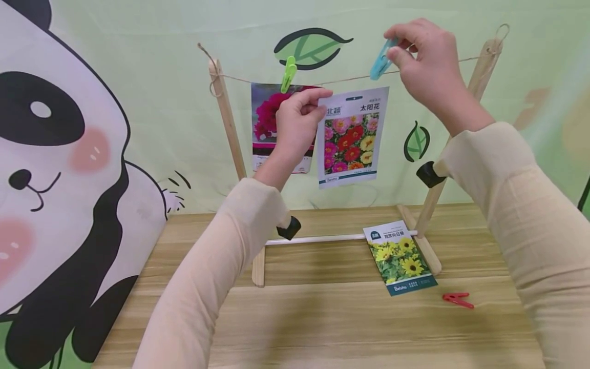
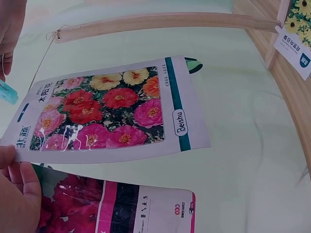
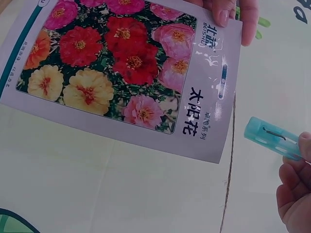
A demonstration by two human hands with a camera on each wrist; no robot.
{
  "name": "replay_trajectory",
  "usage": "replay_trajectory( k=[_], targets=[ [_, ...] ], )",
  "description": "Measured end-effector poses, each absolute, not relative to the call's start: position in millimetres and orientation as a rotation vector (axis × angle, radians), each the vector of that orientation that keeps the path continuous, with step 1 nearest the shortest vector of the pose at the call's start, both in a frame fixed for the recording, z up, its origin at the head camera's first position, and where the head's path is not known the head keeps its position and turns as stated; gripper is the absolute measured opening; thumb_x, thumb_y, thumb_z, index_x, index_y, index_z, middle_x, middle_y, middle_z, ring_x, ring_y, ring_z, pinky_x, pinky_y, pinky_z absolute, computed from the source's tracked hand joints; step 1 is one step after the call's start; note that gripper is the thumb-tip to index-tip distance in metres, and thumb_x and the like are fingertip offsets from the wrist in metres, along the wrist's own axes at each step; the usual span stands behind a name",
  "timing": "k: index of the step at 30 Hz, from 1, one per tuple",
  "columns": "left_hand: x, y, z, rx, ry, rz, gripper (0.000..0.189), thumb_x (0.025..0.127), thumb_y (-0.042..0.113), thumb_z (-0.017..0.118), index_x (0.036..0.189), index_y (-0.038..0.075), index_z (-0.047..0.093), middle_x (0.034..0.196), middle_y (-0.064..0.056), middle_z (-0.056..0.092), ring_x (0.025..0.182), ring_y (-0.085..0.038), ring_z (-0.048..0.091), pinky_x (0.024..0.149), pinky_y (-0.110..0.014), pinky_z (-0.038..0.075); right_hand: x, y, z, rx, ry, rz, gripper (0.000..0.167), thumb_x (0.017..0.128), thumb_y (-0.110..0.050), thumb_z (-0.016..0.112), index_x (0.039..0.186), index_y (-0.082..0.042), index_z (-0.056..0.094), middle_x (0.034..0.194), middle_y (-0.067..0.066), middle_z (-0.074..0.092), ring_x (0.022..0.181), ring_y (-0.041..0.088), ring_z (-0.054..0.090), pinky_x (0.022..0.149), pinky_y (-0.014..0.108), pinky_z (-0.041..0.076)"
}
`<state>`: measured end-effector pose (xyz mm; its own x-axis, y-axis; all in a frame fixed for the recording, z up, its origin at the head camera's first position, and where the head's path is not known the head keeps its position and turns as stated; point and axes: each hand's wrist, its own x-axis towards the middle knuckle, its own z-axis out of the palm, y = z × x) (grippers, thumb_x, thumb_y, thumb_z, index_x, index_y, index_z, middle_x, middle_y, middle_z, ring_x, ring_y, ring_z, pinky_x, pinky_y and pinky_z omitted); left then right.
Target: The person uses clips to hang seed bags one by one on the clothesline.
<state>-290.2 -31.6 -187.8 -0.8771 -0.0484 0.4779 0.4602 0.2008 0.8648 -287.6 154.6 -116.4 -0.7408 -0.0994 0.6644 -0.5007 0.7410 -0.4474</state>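
My left hand (image 1: 299, 120) pinches the upper left corner of a white seed packet (image 1: 352, 138) with red, pink and yellow flowers, holding it just below the twine (image 1: 350, 79). In my right hand (image 1: 428, 66) is a blue clothespin (image 1: 381, 60), gripped by its handle end near the twine, above the packet's upper right corner. The right wrist view shows this clothespin (image 3: 272, 137) apart from the packet (image 3: 116, 68). Behind my left hand a magenta-flower seed packet (image 1: 265, 115) hangs from the twine under a green clothespin (image 1: 288, 74), partly hidden by that hand.
Wooden posts (image 1: 228, 120) hold the twine, joined low down by a white rod (image 1: 322, 239). A yellow-flower seed packet (image 1: 401, 259) leans over the rod's right end and the post's foot. A red clothespin (image 1: 458, 300) lies on the wooden table (image 1: 350, 328). A panda-print cloth (image 1: 152, 189) stands behind.
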Motion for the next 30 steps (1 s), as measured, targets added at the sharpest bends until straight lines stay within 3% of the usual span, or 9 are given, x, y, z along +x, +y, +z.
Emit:
replay_trajectory(
  k=[30],
  targets=[
    [-292.7,-26.4,-186.1,-0.377,-2.056,-1.690,0.023,0.084,0.005,0.056,0.105,0.009,0.065,0.101,-0.007,0.060,0.076,-0.013,0.048,0.066,-0.015,0.043,-295.7,150.9,-110.1,0.432,-2.355,0.861,0.031,0.091,-0.022,0.045,0.116,-0.008,0.057,0.100,-0.001,0.050,0.089,0.005,0.039,0.083,0.018,0.036]
  ],
)
